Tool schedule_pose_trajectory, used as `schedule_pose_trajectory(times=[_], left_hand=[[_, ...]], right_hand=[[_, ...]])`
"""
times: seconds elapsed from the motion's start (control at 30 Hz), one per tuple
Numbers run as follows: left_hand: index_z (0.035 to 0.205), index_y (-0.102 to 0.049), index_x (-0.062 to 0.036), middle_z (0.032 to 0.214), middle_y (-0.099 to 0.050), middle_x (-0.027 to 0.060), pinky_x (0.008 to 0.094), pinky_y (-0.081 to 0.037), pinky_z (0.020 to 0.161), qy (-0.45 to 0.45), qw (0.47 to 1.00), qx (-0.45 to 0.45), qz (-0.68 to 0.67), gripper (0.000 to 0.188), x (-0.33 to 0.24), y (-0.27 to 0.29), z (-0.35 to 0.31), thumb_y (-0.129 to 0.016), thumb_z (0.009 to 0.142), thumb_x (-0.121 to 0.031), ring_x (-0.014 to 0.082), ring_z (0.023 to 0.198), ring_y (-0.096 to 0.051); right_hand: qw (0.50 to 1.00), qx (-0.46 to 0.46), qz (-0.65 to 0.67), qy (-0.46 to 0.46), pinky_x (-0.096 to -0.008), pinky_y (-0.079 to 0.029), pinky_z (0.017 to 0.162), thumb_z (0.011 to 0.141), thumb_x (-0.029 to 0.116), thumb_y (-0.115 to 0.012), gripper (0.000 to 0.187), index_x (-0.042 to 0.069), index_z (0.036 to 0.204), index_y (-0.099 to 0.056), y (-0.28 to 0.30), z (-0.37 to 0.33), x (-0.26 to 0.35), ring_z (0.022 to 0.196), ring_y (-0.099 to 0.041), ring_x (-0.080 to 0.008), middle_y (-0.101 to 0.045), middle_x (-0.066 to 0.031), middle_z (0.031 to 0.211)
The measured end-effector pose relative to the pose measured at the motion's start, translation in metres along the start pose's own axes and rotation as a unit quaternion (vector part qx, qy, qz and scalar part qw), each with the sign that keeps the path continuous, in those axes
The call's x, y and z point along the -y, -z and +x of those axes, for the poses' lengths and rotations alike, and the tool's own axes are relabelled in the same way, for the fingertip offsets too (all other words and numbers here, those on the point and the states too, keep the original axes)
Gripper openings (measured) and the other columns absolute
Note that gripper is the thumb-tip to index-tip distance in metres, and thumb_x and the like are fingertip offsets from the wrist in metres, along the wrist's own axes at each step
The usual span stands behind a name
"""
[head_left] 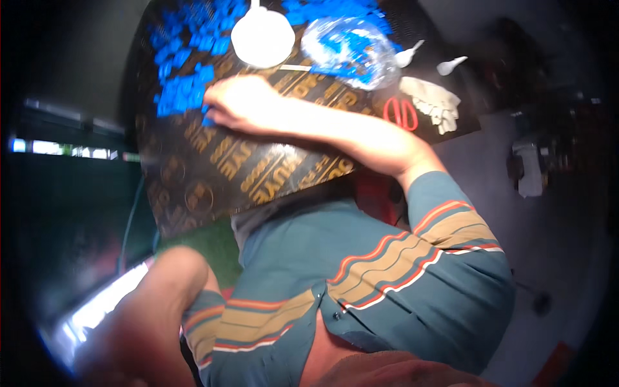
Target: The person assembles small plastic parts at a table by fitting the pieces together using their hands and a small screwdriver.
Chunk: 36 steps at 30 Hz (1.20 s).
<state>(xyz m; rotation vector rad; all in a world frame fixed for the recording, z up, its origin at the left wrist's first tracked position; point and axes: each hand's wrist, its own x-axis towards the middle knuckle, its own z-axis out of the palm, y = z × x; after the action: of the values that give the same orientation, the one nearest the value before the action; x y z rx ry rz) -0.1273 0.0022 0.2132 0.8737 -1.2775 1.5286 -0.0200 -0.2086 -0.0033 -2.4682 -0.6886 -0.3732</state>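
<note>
My right hand reaches across from the right over a dark printed board. Its fingers are curled together on a small blue piece, partly hidden beneath the fingertips. Close beside it lies a cluster of flat blue pieces, set near one another. My left arm is bent, its elbow pointing at the board and its forearm running blurred to the lower left edge; the left hand does not show. Beyond the right hand sits a round white object with a narrow stem.
A clear plastic bag holding blue pieces lies at the far side. To its right are two small white nozzle-shaped items, red-handled scissors and white gloves. More blue pieces spread along the far left. The board's near edge faces my body.
</note>
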Motion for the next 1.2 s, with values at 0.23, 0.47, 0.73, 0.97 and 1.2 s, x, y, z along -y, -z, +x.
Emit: schedule_pose_trajectory(times=[0.23, 0.47, 0.73, 0.97, 1.2], left_hand=[[0.097, -0.072, -0.0019, 0.078, -0.067, 0.0028, 0.0255, -0.049, 0.067, 0.506, 0.818, 0.224, 0.159, 0.007, 0.049, 0.01, -0.101, -0.07, 0.099, -0.009, 0.0106, 0.072, -0.061], [0.107, -0.07, -0.0059, 0.067, -0.061, 0.0084, 0.0373, -0.047, 0.062, 0.552, 0.564, 0.569, 0.233, 0.031, 0.062, 0.023, -0.188, -0.078, 0.091, -0.03, 0.023, 0.061, -0.059], [0.102, -0.071, -0.0063, 0.071, -0.063, 0.0088, 0.0382, -0.049, 0.064, 0.578, 0.59, 0.532, 0.187, 0.021, 0.063, 0.023, -0.222, -0.074, 0.095, -0.026, 0.0239, 0.065, -0.062], [0.103, -0.07, -0.008, 0.078, -0.067, 0.0113, 0.0427, -0.051, 0.066, 0.588, 0.626, 0.482, 0.173, 0.019, 0.058, 0.015, -0.23, -0.071, 0.097, -0.026, 0.0298, 0.071, -0.068], [0.107, -0.071, -0.0087, 0.097, -0.069, 0.0122, 0.0412, -0.054, 0.073, 0.548, 0.687, 0.447, 0.166, 0.013, 0.059, 0.018, -0.237, -0.069, 0.098, -0.018, 0.03, 0.084, -0.07]], right_hand=[[0.996, -0.05, 0.062, -0.027, -0.0464, -0.057, 0.083, 0.096, 0.026, -0.068, 0.022, 0.007, 0.106, -0.071, 0.01, -0.006, -0.007, 0.094, -0.071, -0.0357, -0.073, -0.0152, 0.098], [0.994, -0.082, 0.036, -0.057, -0.0422, -0.056, 0.073, 0.1, 0.032, -0.068, 0.025, 0.007, 0.1, -0.071, 0.037, -0.012, -0.024, 0.078, -0.071, -0.0292, -0.07, -0.0119, 0.081], [0.987, -0.114, 0.027, -0.114, -0.041, -0.058, 0.073, 0.1, 0.033, -0.068, 0.026, 0.007, 0.103, -0.071, 0.064, -0.028, -0.041, 0.078, -0.074, -0.0293, -0.074, -0.0117, 0.086], [0.987, -0.105, 0.054, -0.108, -0.0425, -0.057, 0.073, 0.099, 0.034, -0.066, 0.029, 0.006, 0.103, -0.071, 0.062, -0.035, -0.04, 0.08, -0.074, -0.0314, -0.074, -0.0139, 0.087], [0.978, -0.152, 0.008, -0.14, -0.035, -0.055, 0.068, 0.097, 0.034, -0.07, 0.029, 0.007, 0.108, -0.074, 0.075, -0.04, -0.05, 0.072, -0.071, -0.0215, -0.074, -0.0105, 0.082]])
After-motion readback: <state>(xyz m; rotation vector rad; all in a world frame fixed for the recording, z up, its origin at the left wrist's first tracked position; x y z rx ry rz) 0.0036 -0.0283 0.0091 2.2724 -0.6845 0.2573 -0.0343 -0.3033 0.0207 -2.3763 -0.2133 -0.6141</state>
